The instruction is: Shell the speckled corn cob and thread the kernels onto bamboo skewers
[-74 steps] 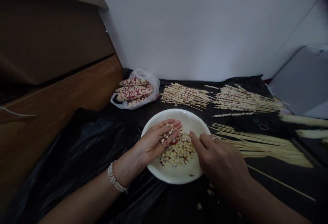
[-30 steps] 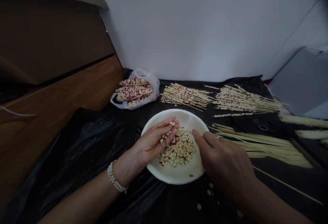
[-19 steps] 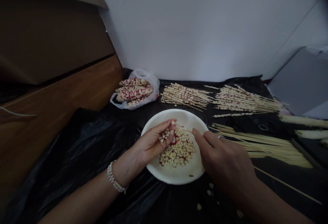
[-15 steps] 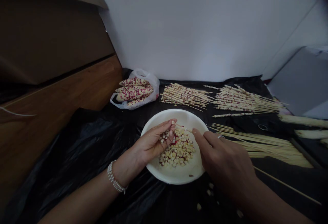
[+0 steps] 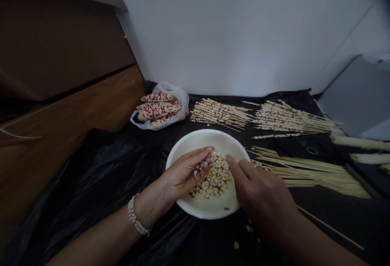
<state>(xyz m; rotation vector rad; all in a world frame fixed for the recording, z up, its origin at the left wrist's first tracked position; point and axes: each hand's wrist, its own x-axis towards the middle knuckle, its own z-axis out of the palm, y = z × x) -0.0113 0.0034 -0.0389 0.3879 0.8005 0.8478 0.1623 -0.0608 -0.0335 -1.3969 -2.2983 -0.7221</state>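
Over the white bowl my left hand is curled, with several corn kernels in its palm and its thumb and fingertips closed together. My right hand is closed at the bowl's right rim, gripping a thin wooden skewer whose rear length sticks out behind the wrist. The skewer's front part, between the two hands, is hard to make out. Loose corn kernels, pale yellow with some dark red, lie in the bowl beneath the hands.
Behind the bowl, corn cobs sit in a white plastic bag. Kernel-threaded skewers lie in a left pile and a right pile. Bare skewers and stripped cobs lie rightward on black plastic sheeting.
My right hand has moved slightly left, and the skewer's rear end has shifted left and down with it. My left hand's fingertips are a little lower and further right.
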